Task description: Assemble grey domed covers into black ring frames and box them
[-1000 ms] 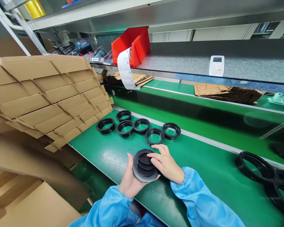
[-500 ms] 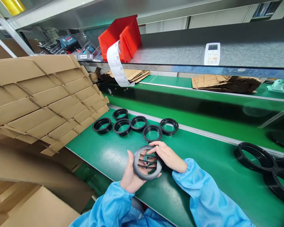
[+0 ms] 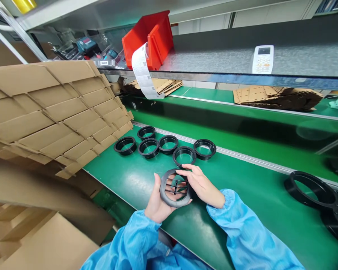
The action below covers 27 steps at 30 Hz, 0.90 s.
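Observation:
A round black louvered vent [image 3: 175, 187] with thin slats is held upright over the green bench. My left hand [image 3: 157, 204] cups it from below and behind, thumb on its left rim. The fingers of my right hand [image 3: 202, 185] rest on its right rim and slats. The slats stand open, so green shows through. Just beyond it, several black plastic rings [image 3: 184, 155] lie flat on the green mat [image 3: 129, 180].
Stacked flat cardboard sheets [image 3: 53, 112] lean at the left. Larger black rings [image 3: 310, 185] lie at the right. A conveyor belt [image 3: 242, 138] runs behind the rings. The shelf above carries a red bin [image 3: 150, 39] with a label strip and a white remote [image 3: 262, 59].
The vent's slats went from closed to open. The vent rose a little and tilted more upright, with both hands staying on it.

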### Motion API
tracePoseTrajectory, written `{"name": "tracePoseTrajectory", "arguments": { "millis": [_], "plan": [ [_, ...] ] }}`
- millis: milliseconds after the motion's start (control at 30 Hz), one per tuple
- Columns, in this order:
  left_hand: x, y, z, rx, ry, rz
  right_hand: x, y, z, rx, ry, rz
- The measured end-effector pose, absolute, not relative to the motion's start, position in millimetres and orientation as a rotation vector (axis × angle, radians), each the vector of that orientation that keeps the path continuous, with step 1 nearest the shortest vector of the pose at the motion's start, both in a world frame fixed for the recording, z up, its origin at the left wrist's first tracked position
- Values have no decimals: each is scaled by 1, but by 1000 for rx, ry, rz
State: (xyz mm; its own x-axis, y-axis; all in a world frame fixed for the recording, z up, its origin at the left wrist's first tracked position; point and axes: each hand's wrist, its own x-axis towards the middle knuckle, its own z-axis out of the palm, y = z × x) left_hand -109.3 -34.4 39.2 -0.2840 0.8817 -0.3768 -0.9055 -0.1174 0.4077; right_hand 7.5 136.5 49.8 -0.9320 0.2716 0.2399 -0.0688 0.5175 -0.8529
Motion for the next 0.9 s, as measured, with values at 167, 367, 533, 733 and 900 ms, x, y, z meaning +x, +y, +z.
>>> {"name": "tracePoseTrajectory", "arguments": {
  "millis": [167, 367, 533, 733, 900],
  "plan": [
    [-110, -36, 45, -61, 669, 1763, 11, 138, 52, -143, -2410, 1339],
    [-120, -33, 47, -67, 604, 1792, 7, 124, 45, -35, -2478, 1002],
    [-120, -20, 52, -210, 662, 1830, -2, 104, 28, 90, -2614, 552],
    [-107, 0, 56, 94, 922, 1677, 0, 121, 37, -197, -2715, 907],
    [-152, 45, 32, 153, 1639, 1977, 7, 147, 50, -429, -2603, 836]
  ]
}}
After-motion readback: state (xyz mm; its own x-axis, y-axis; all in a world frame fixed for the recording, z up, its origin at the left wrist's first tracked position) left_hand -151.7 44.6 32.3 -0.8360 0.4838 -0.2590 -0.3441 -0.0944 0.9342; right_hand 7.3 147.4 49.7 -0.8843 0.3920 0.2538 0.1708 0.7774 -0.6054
